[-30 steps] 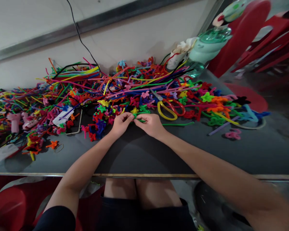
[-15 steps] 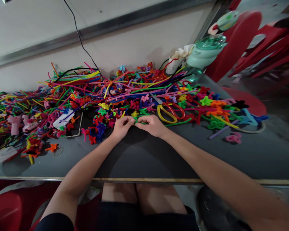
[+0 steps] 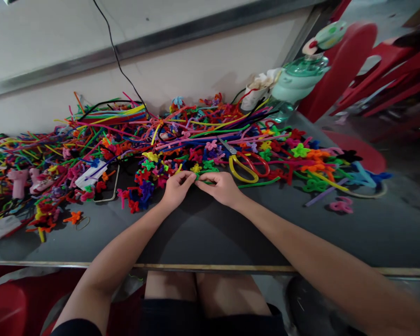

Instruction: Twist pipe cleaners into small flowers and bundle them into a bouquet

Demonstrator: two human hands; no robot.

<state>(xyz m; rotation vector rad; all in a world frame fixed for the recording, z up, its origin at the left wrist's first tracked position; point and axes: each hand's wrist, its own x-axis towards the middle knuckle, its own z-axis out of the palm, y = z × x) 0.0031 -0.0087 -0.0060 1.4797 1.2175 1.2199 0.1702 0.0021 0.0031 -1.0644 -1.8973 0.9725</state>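
Left hand [image 3: 178, 190] and right hand [image 3: 223, 189] both pinch a green fuzzy stem [image 3: 196, 177]; the far cup's [image 3: 252, 100] markings look too blurred to read.

Can barely make out the green bit [image 3: 196, 177], mostly hidden by the left hand [image 3: 177, 189] and right hand [image 3: 223, 187], too tiny to read a shape from tbh. Can't tell if joined to the green stem [image 3: 261, 183] running out of sight behind the right hand. Also losing some whitish plastic [image 3: 0, 229] and a red chair [image 3: 14, 298] to the left edge, plus the right arm [image 3: 311, 256] to the lower right corner, blurry there too.
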